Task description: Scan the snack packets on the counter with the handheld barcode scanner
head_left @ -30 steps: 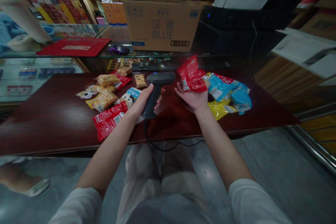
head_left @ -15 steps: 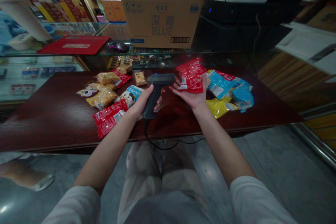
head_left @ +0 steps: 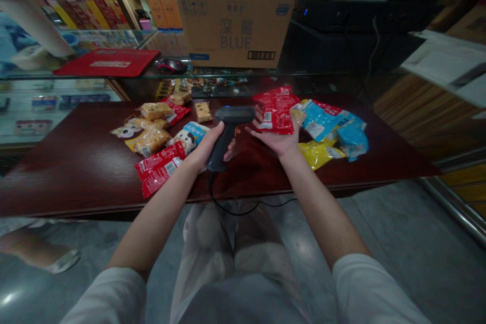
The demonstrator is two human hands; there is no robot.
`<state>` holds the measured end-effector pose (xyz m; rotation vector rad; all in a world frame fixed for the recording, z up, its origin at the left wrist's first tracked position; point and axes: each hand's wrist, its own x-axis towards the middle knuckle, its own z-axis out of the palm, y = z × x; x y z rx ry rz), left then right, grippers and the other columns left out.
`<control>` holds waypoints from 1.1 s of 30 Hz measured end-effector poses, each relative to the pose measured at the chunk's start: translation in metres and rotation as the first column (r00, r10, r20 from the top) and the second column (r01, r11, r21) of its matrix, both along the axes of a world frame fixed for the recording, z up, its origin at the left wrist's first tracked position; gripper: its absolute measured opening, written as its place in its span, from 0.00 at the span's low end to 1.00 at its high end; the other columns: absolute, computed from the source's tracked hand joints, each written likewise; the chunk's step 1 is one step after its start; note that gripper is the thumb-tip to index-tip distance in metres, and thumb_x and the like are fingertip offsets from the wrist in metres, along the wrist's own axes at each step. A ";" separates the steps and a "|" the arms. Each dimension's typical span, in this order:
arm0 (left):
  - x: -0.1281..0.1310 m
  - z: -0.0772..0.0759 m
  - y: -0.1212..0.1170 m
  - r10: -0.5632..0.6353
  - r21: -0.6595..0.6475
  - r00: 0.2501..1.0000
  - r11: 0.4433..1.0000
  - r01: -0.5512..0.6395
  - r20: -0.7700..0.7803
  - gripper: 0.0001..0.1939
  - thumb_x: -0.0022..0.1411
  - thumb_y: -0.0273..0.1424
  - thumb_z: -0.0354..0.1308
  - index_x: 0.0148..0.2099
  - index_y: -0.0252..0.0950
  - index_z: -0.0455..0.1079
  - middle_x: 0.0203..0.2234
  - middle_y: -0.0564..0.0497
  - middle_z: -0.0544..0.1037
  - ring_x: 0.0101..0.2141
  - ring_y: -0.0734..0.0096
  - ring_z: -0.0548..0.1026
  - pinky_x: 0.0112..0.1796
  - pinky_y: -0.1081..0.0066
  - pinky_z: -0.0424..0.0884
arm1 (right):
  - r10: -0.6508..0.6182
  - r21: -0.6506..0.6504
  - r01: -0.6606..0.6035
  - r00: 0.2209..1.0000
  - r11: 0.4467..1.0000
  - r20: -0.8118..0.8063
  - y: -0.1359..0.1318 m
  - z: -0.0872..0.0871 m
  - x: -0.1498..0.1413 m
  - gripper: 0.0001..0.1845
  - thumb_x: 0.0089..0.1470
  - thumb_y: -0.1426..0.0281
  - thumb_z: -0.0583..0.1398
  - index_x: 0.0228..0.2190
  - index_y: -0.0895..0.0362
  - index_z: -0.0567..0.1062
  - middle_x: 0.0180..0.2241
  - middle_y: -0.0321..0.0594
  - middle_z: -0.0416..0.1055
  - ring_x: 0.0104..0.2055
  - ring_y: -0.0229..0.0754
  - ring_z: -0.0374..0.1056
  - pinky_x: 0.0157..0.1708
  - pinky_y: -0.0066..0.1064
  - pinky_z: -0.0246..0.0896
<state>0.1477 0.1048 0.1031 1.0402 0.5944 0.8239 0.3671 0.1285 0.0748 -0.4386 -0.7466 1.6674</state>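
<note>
My left hand [head_left: 208, 148] is closed around the handle of a black barcode scanner [head_left: 224, 134], whose head points right. A cord hangs from the handle's bottom. On the right, my right hand [head_left: 280, 140] holds up a red snack packet [head_left: 280, 109] in its palm and fingers, with the white barcode label facing the scanner. Left of the scanner lie a blue-and-white snack packet [head_left: 189, 135], another red packet [head_left: 161, 168] and several clear-wrapped biscuits [head_left: 154, 139]. Beyond my right hand rest blue packets [head_left: 322, 120] and a yellow packet [head_left: 320, 155].
A large cardboard box [head_left: 235, 30] stands on the glass counter behind the dark wooden table [head_left: 76, 167]. Beside it are a computer mouse [head_left: 170, 65] and a red mat [head_left: 108, 62]. Black equipment [head_left: 353, 55] sits at back right. Another person's foot [head_left: 63, 261] shows at lower left.
The red packet in my right hand has tilted slightly and its label has turned a little. My left hand keeps its hold on the scanner, almost unmoved.
</note>
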 end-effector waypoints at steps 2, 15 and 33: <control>0.000 -0.001 0.000 -0.007 0.015 1.000 1.000 0.007 0.000 0.29 0.61 0.57 0.55 0.43 0.33 0.68 0.17 0.57 0.68 0.13 0.78 0.63 0.16 0.76 0.60 | 0.000 -0.003 0.000 1.000 1.000 -0.016 0.001 -0.001 0.000 0.28 0.48 0.47 0.56 0.45 0.50 0.73 0.51 0.41 0.75 0.62 0.51 0.64 0.63 0.60 0.54; -0.001 -0.007 0.001 -0.045 0.093 0.999 0.995 0.046 -0.015 0.32 0.58 0.59 0.57 0.45 0.33 0.69 0.18 0.56 0.69 0.14 0.78 0.65 0.16 0.75 0.60 | -0.079 -0.063 0.079 0.997 0.995 0.011 -0.002 0.001 -0.003 0.24 0.49 0.52 0.56 0.47 0.46 0.73 0.51 0.39 0.76 0.62 0.52 0.64 0.61 0.61 0.56; -0.010 0.006 0.007 0.158 -0.043 0.984 0.987 -0.155 0.076 0.32 0.64 0.59 0.49 0.47 0.33 0.70 0.17 0.58 0.66 0.12 0.80 0.62 0.15 0.77 0.59 | -0.720 0.656 0.373 0.050 0.657 0.693 0.024 0.024 0.068 0.25 0.53 0.59 0.60 0.52 0.52 0.69 0.53 0.47 0.71 0.62 0.55 0.64 0.62 0.59 0.58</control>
